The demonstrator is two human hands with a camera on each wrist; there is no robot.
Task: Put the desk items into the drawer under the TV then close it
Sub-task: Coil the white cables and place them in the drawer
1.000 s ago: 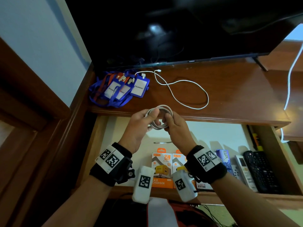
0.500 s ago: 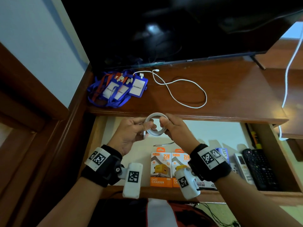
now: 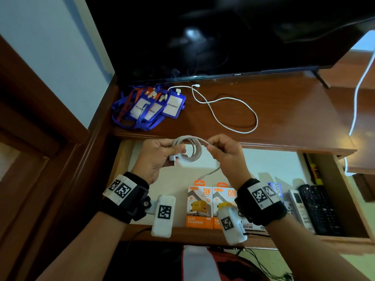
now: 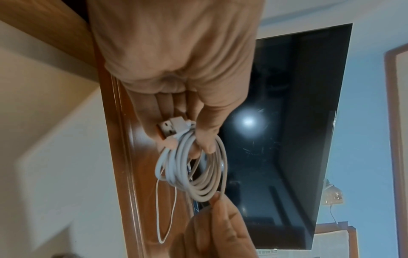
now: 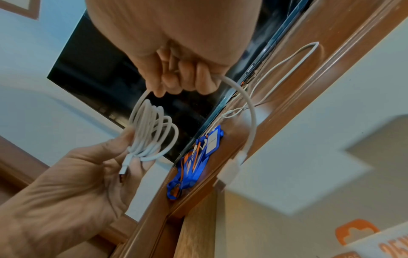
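Head view: the left hand [image 3: 157,157] pinches the coiled cable [image 3: 188,149] over the open drawer [image 3: 263,159], keeping the loops together; the right hand [image 3: 225,153], at its 3 o'clock, grips the loose tail, likely to wind it on.

Left wrist: thumb clamps coil and plug.

Right wrist: fingers curl round the tail.

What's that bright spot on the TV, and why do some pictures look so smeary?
Head view: the spot on the TV is glare from a light, and the desk edges bow from the wide lens. Left wrist view: same glare, and the hand is soft. Right wrist view: the cable is fairly sharp, the plug blurred.
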